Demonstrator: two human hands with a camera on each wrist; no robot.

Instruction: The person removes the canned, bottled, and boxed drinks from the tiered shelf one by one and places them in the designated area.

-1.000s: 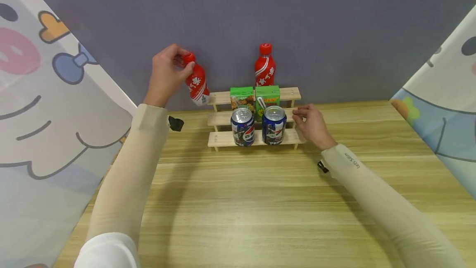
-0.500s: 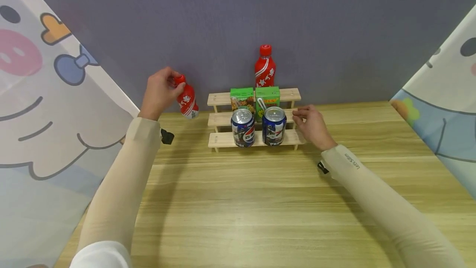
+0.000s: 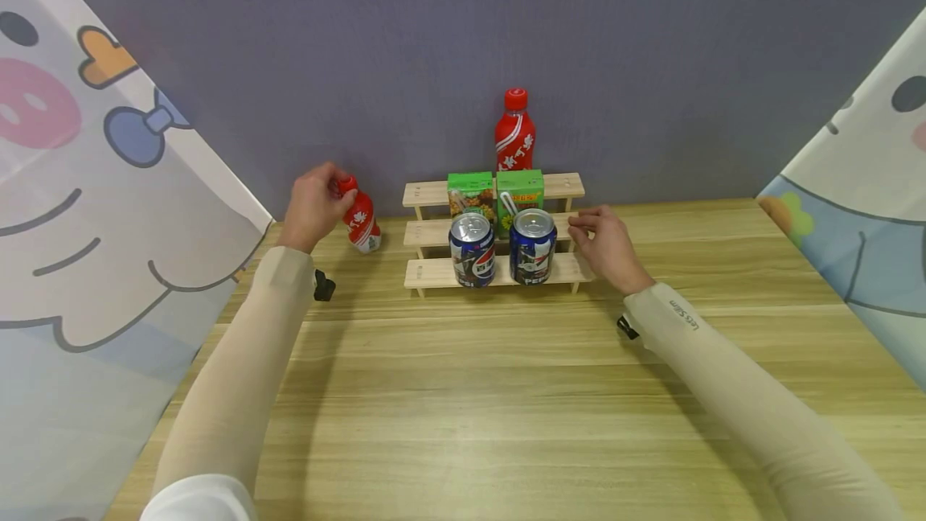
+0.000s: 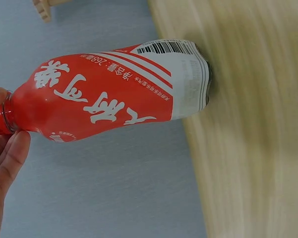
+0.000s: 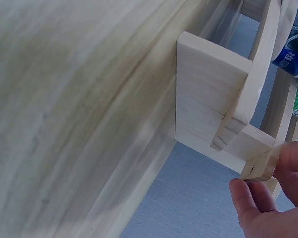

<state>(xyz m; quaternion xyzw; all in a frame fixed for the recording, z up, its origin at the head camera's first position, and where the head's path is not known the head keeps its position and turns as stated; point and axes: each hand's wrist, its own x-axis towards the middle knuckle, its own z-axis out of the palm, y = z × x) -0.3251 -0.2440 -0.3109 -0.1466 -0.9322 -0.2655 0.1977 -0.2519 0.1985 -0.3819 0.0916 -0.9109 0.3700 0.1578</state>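
Observation:
By its neck, just under the cap, my left hand [image 3: 311, 206] pinches a red plastic cola bottle [image 3: 359, 219], left of the rack. Its white base [image 4: 193, 82] is at the tabletop; whether it touches cannot be told. My right hand [image 3: 611, 246] pinches the right end of the middle board of a three-step wooden rack [image 3: 427, 272], thumb and fingers on the board's end [image 5: 260, 166]. Two Pepsi cans [image 3: 473, 252] stand on the lowest step. Two green drink cartons [image 3: 519, 191] are on the middle step, and a second red bottle [image 3: 515, 135] stands upright behind them.
A grey upright panel [image 3: 651, 103] runs behind the rack. Cartoon-printed sheets flank both sides, one on the left [image 3: 87, 264] and one on the right [image 3: 868, 183]. The wood-grain tabletop [image 3: 463, 392] extends in front of the rack.
My left hand has moved the red bottle left, away from the top step, and down toward the tabletop. The bottle is less tilted than before. My right hand stays on the rack's end.

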